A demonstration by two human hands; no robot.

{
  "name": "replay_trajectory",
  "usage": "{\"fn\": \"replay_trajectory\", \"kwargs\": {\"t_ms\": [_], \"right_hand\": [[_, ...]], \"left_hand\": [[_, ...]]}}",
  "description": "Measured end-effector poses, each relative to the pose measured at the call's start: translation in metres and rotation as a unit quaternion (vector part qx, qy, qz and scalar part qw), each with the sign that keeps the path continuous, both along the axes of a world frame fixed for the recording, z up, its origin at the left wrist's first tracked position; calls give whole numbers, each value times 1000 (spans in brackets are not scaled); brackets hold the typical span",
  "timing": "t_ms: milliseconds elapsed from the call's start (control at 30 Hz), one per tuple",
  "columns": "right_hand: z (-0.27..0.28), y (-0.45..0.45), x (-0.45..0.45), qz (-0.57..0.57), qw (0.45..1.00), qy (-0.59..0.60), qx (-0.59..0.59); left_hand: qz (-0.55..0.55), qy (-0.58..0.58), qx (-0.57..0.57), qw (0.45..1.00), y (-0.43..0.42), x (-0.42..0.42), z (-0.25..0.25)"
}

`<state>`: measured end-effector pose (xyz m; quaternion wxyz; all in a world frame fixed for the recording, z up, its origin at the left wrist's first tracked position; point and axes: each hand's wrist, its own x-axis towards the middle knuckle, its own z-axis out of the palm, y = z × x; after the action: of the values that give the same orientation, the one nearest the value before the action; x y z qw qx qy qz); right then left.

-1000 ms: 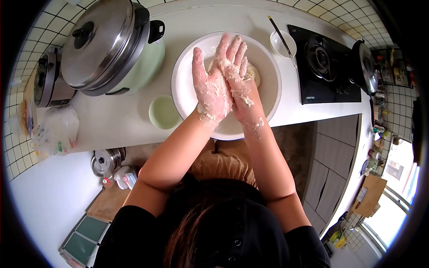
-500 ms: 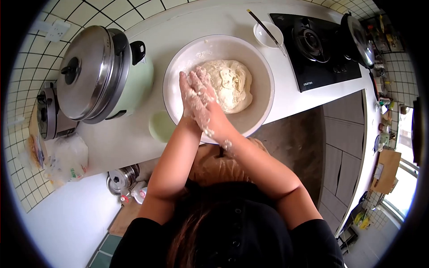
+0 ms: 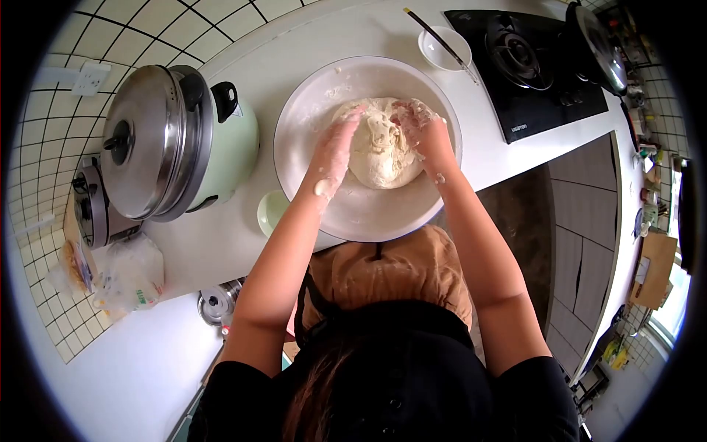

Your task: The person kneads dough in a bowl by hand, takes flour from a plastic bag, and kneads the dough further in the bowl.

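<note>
A pale, lumpy mass of dough lies in a wide white basin on the counter. My left hand presses along the left side of the dough, fingers reaching to its far edge. On the other side, my right hand curls over the upper right of the dough, its fingertips partly sunk in or hidden by it. Together the two hands grip the dough from both sides. Sticky bits of dough coat both hands and wrists.
Left of the basin stands a large green cooker with a steel lid. A small green bowl sits by my left forearm. Behind right are a white bowl with a dark stick across it and a black gas stove.
My hands were pressed together over the left of the basin. They have parted, the right crossing to the right, and now hold the dough from both sides.
</note>
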<state>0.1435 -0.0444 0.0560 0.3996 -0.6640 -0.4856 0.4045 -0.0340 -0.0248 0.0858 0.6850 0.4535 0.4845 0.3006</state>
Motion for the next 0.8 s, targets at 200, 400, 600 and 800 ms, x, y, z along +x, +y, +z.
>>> {"fn": "replay_trajectory", "kwargs": {"t_ms": [200,400,600,800], "right_hand": [[-55,6,-18,23,955,-260,141],[-93,15,-44,40,940,-324,103],[-101,38,-51,47,932,-354,58],[-105,49,-52,36,931,-357,68]], "left_hand": [[-108,391,339,849,32,17,-83],[-56,392,473,787,50,22,-135],[-46,474,498,725,66,16,-151],[-21,485,509,711,69,11,-159]]}}
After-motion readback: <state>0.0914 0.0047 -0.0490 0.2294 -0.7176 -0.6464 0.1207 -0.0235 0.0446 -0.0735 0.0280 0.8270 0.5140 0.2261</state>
